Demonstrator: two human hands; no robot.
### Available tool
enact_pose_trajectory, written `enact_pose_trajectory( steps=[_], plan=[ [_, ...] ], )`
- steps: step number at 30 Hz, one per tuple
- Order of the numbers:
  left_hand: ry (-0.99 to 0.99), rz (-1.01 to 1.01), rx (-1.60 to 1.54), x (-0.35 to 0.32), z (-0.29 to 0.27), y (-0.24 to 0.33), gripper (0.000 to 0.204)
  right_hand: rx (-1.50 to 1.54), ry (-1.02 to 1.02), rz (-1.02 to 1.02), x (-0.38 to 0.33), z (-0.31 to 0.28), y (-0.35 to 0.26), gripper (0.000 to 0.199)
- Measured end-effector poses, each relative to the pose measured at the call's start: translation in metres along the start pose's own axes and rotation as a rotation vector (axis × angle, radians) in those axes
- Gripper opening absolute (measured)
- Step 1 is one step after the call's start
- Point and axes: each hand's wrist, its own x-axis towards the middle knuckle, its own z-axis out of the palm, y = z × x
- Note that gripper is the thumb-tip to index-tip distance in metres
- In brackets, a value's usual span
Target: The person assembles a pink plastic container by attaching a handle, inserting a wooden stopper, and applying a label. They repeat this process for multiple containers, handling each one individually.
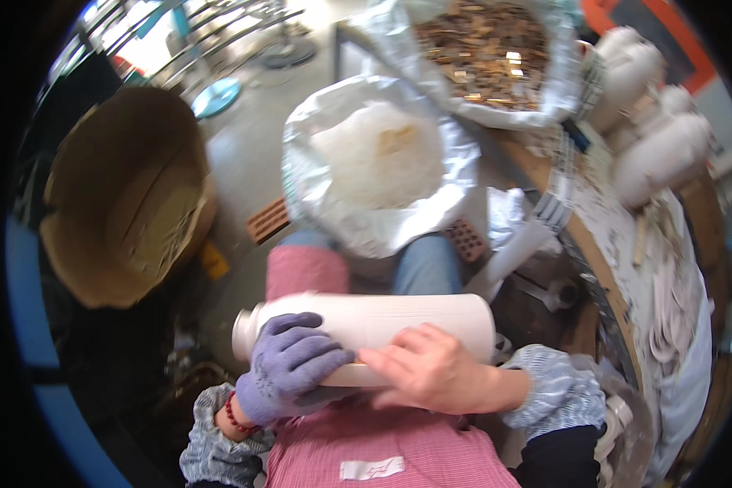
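A pale pink plastic flask body (407,315) lies sideways across my lap, its narrow neck to the left and its wide end to the right. A curved strip like a handle (356,376) runs along its near side. My left hand (297,362), in a purple-grey glove, is closed around the neck end and this strip. Bare, my right hand (431,368) rests against the flask's near side, fingers bent and pressed together close to the left fingertips. Whatever small thing they may pinch is hidden.
Ahead stands a white sack (301,163) with whitish material inside; behind it, another sack (382,32) holds brown scraps. A large cardboard box (122,187) is at left. Several similar flask bodies (663,159) lie on the cluttered bench (602,276) at right. Bricks (268,220) sit near my knees.
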Motion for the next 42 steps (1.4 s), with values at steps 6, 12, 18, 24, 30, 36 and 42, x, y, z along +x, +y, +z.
enact_pose_trajectory(
  steps=[6,12,18,24,30,36,42],
  plan=[
    [-0.092,-0.211,-0.048,0.042,-0.017,-0.019,0.054,0.251,0.121,0.278,-0.062,-0.039,0.056,0.033],
    [-0.085,-0.191,-0.415,0.116,0.051,-0.008,0.037,0.395,0.183,0.741,-0.139,-0.072,0.073,0.038],
    [-0.208,-0.297,-0.473,0.188,0.109,-0.016,0.018,0.393,0.540,0.760,-0.209,-0.057,0.100,0.035],
    [-0.104,-0.564,-0.574,0.187,0.111,-0.103,0.039,-0.325,0.212,1.817,-0.446,-0.070,0.021,0.012],
    [0.153,-0.745,-1.243,0.139,0.124,-0.156,0.045,-1.065,0.285,2.049,-0.573,-0.081,-0.036,0.042],
    [0.196,-0.717,-1.233,0.151,0.132,-0.158,0.048,-0.854,0.030,2.149,-0.639,-0.141,-0.056,0.071],
    [0.060,-0.719,-1.502,0.123,0.092,-0.151,0.051,-0.895,0.112,2.135,-0.566,-0.149,-0.068,0.048]
  ],
)
